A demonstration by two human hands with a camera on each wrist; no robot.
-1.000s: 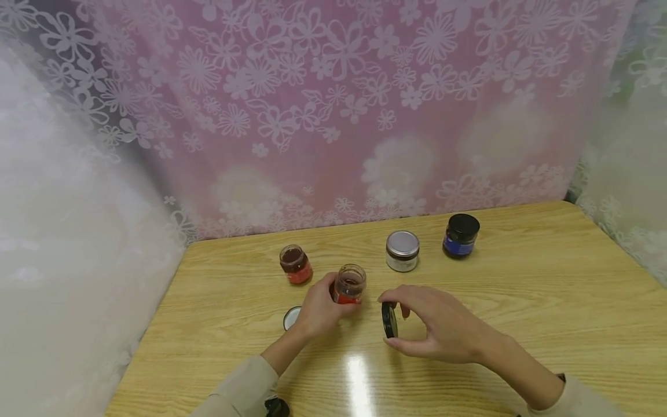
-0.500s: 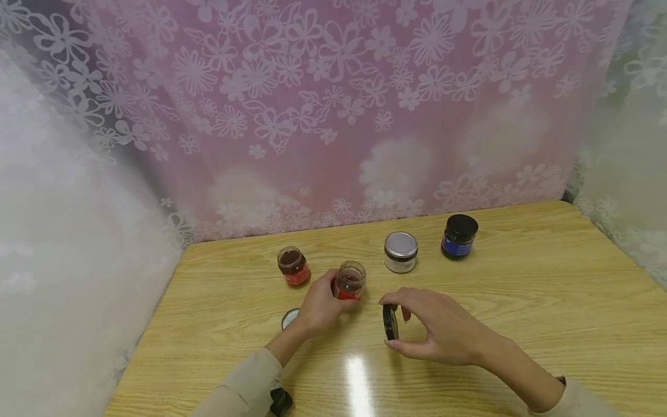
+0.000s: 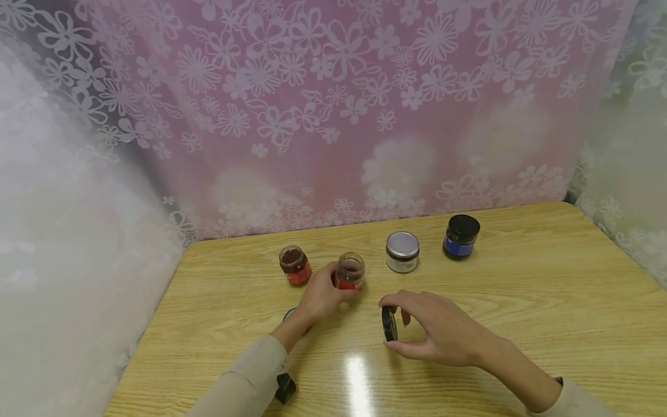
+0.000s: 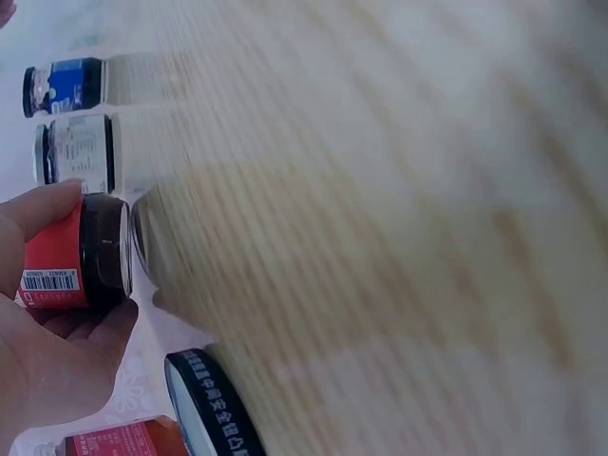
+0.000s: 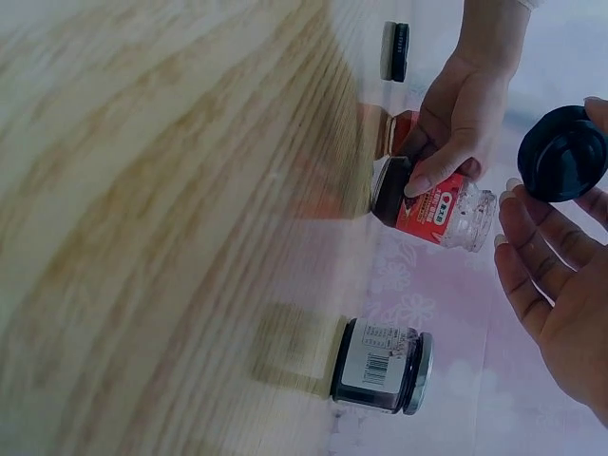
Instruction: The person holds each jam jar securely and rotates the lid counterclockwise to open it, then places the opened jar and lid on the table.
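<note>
Left grip (image 3: 322,295) clamped round an open-mouth jar (image 3: 350,271), roughly upright over mid bench (image 3: 521,301); we can't tell if its base touches. Right grip (image 3: 440,327) pinches a black lid (image 3: 387,323) btw fingers & thumb, up off the bench, near the jar but apart from it.

Head cam: we get the black lid nearly edge-on; R wrist cam gives us its round face instead. R wrist also shows the held jar side-on: red label w/ print, thumb across it, clear glass up top, dark stuff at the bottom. L wrist gives us another side of that jar, incl. a barcode (image 4: 49,279); head only gets a bit of red.

Lid no. 2 (image 4: 214,404) lies on bench, pale face up. Head has it mostly hidden behind the L wrist; L wrist cam gets us pale lettering on its dark rim; R wrist cam has it edge-on.

Second open jar (image 3: 295,267), also red label, stands on bench left of the held one; head looks into its mouth, R wrist catches only part behind the hand.

Silver-lid jar (image 3: 402,253) & blue-label jar (image 3: 461,237) stand farther back right, capped, apart. Head + L wrist give us both; R wrist just the silver one, w/ its own barcode (image 5: 376,369).

Bkgd per head: pink floral curtain (image 3: 333,116).
</note>
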